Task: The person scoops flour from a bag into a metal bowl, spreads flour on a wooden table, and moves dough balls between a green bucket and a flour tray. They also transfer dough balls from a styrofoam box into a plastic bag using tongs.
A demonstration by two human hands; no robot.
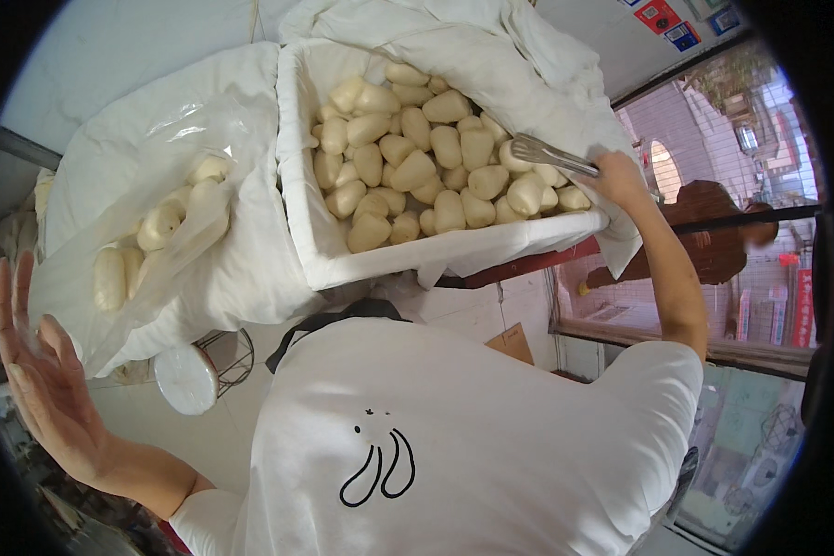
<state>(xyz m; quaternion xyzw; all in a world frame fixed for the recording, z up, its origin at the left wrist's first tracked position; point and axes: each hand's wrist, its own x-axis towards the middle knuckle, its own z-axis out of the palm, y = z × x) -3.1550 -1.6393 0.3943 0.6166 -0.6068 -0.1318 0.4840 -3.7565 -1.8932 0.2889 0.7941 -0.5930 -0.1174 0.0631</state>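
Note:
My right hand (615,179) grips the handle end of metal tongs (556,154), whose tips lie over pale steamed buns (413,170) at the right of a cloth-lined box (452,248). Many smooth, oblong buns fill that box, piled loosely. To its left, a clear plastic bag (181,132) lies on white cloth (250,278) with several more buns (158,228) in and under its film. My left hand (52,389) is raised at the far left beside the bag's lower edge, fingers apart and palm showing, holding nothing.
White cloth (556,83) is folded back along the box's far right side. A round stool (186,379) stands on the tiled floor below the bag. A piece of cardboard (513,344) is near the wall. Beyond the window at right is a person (702,229) in brown.

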